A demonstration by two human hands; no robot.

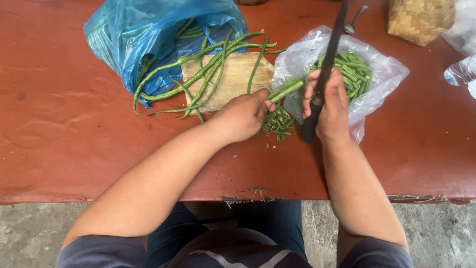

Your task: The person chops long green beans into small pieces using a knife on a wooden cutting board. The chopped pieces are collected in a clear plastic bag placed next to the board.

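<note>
— What do we see in our left hand [243, 116]?

— Its grip is clenched around a small bundle of long beans [285, 89], whose cut ends stick out to the right, over the edge of the clear plastic bag [386, 74]. The hand rests on the red bench [74, 124], just off the corner of the wooden cutting board [233, 79].

— And our right hand [329, 106]?

— We see it grasping a long dark knife [329, 54] by the handle, fingers wrapped fully round. The blade points away from us and crosses over the clear bag. The two hands sit close together, the bundle's ends between them.

— Where do the cut pieces lie?

— A little heap of short green pieces [278, 123] lies on the bench just below the bundle, between our hands. More cut lengths [352, 69] fill the clear bag.

— And the uncut beans?

— Whole long beans [203, 74] spill from the blue plastic bag [129, 34] across the cutting board, some trailing onto the bench.

— Anything else near us?

— A woven basket [421, 17] and a spoon [354, 20] at the far edge, and a clear plastic bottle [461, 72] at the right.
</note>
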